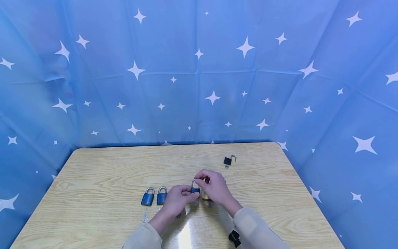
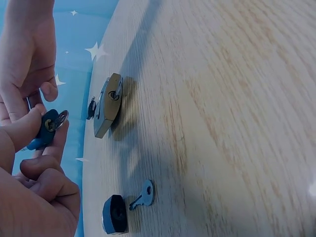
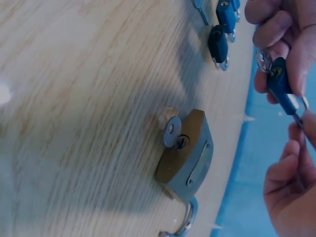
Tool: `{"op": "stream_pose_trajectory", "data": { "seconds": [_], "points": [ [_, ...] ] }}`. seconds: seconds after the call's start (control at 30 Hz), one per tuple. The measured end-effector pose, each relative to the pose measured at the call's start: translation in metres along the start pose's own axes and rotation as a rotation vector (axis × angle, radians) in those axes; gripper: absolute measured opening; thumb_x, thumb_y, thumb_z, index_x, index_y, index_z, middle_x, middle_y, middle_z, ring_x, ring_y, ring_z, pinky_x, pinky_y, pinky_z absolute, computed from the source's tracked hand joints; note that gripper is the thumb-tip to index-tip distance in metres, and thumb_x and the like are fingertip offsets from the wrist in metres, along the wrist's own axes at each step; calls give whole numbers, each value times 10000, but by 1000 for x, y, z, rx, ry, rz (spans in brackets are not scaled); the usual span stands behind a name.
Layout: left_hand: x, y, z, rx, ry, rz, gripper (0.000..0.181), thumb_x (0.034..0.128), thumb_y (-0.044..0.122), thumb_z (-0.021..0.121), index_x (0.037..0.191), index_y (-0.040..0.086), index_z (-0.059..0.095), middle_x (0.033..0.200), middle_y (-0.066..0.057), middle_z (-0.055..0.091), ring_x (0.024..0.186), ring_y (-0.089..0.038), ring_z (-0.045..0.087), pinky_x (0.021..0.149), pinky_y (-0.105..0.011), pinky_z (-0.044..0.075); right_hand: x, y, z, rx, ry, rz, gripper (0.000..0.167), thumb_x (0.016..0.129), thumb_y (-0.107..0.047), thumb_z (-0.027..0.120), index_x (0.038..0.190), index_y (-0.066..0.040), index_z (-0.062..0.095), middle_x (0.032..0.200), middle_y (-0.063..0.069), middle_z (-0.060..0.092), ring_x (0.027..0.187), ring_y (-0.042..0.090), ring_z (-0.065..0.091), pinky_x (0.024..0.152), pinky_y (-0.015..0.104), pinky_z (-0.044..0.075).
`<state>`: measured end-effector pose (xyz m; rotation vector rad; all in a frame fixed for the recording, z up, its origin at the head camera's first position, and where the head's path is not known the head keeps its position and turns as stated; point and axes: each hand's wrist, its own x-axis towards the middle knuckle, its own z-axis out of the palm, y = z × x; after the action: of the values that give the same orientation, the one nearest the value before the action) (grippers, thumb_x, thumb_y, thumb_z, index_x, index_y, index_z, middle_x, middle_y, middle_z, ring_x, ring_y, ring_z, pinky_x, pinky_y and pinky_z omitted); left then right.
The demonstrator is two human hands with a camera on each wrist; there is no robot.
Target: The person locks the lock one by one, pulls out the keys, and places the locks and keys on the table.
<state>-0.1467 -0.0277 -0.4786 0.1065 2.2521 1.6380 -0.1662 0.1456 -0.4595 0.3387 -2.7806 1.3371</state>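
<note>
A small blue padlock (image 1: 195, 190) is raised off the table between both hands. My left hand (image 1: 178, 200) grips its body between thumb and fingers. At its shackle, the thumb and fingertips of my right hand (image 1: 215, 187) pinch the metal. A key (image 3: 264, 60) stands in the keyhole of this padlock, as the right wrist view shows. I cannot tell whether its shackle is locked. Below and beside the right hand lies a brass padlock (image 3: 185, 155), partly hidden in the head view, with a key (image 3: 172, 131) in it and its shackle swung out.
Two blue padlocks (image 1: 147, 197) (image 1: 162, 196) lie left of the hands, with a loose key (image 1: 144, 216) in front. Another dark key (image 1: 178, 215) shows beside the left wrist. Farther back lies a black padlock (image 1: 228, 161), its shackle open. A starred blue curtain (image 1: 196, 86) hangs behind the table.
</note>
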Motion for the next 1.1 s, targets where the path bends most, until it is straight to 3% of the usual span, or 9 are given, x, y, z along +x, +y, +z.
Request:
{"op": "stream_pose_trajectory", "data": {
  "seconds": [0.23,0.4,0.53,0.73,1.1],
  "points": [
    [5,0,2,-34,29,18,296,857,320,738,1010,70,706,875,-18,723,825,-134,639,745,-307,480,2,-4,0,6,26,-6,66,907,-183,691,877,-238,711,756,-116,637,586,61,479,548,224,410],
    [6,2,1,-71,66,16,280,840,293,756,980,56,706,838,-27,685,780,-137,595,711,-292,462,1,-9,3,13,41,-9,70,910,-165,685,868,-216,708,748,-96,637,592,60,502,545,223,428],
    [5,3,-1,-94,90,26,272,831,270,764,958,36,706,826,-36,676,766,-136,586,699,-286,460,0,-13,6,-44,52,-26,85,905,-168,691,843,-225,697,749,-105,643,594,39,509,535,217,433],
    [7,-2,1,-99,61,36,258,830,264,766,934,35,704,793,-21,693,732,-115,587,668,-257,451,-1,-10,6,-72,23,-13,137,891,-141,703,794,-237,688,740,-108,657,591,23,515,539,209,435],
    [6,-5,5,-100,22,38,295,850,296,748,973,33,697,774,-6,659,694,-121,520,598,-235,415,0,-5,1,-75,-12,28,85,896,-192,703,829,-244,701,738,-119,649,605,56,517,547,219,424]
  ]
}}
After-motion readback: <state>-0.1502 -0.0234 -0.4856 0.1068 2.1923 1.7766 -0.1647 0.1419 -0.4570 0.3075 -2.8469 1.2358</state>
